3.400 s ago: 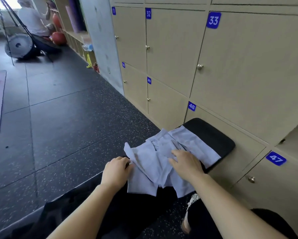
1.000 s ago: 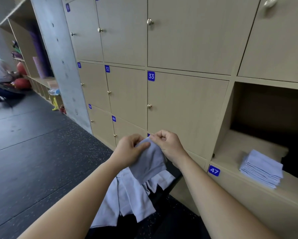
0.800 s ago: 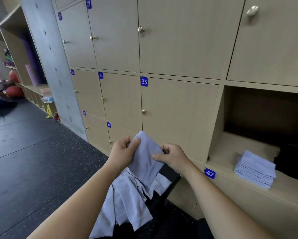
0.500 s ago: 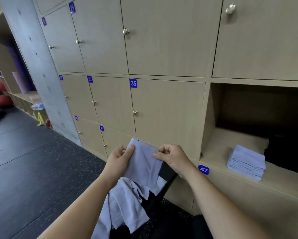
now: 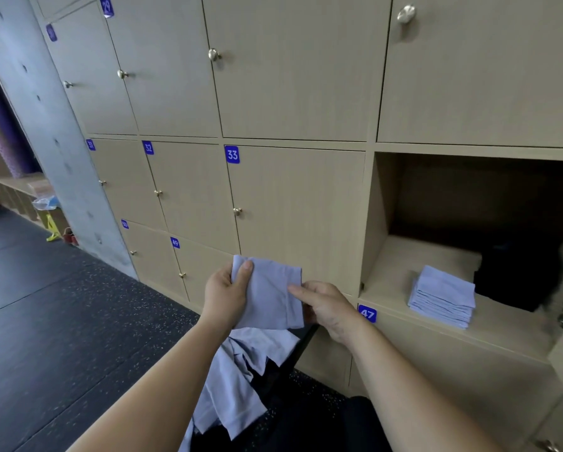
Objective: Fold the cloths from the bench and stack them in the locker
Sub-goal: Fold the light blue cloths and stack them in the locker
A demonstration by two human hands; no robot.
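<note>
Two hands hold up one light blue cloth [image 5: 268,296] in front of the wooden lockers. The cloth is folded into a small flat shape and hangs in the air, just below the middle of the view.

The left hand [image 5: 224,298] pinches the cloth at its 9 o'clock side. The thumb lies on the front near the top corner, and the fingers are hidden behind. The right hand [image 5: 325,308] holds the cloth at its 3 o'clock side. Its thumb points across the front, and its fingers are curled round the edge.

At 6 o'clock from the held cloth, a loose pile of cloths [image 5: 237,380] lies crumpled on a black bench [image 5: 283,363]. Some of the pile hangs over the near edge.

At 3 o'clock from the hands is the open locker [image 5: 379,239]. Inside it, a neat stack of folded cloths [image 5: 443,296] sits on the locker floor, near the front. Just beside the stack, at its 3 o'clock, is a black thing [image 5: 518,275]; I cannot tell what it is.

A blue tag with 47 [image 5: 367,313] is on the door under the open locker, next to the right wrist. A blue tag with 33 [image 5: 232,154] is at 12 o'clock from the hands. The dark floor [image 5: 61,321] is at 9 o'clock, and a grey pillar [image 5: 45,125] stands at 10 o'clock.
</note>
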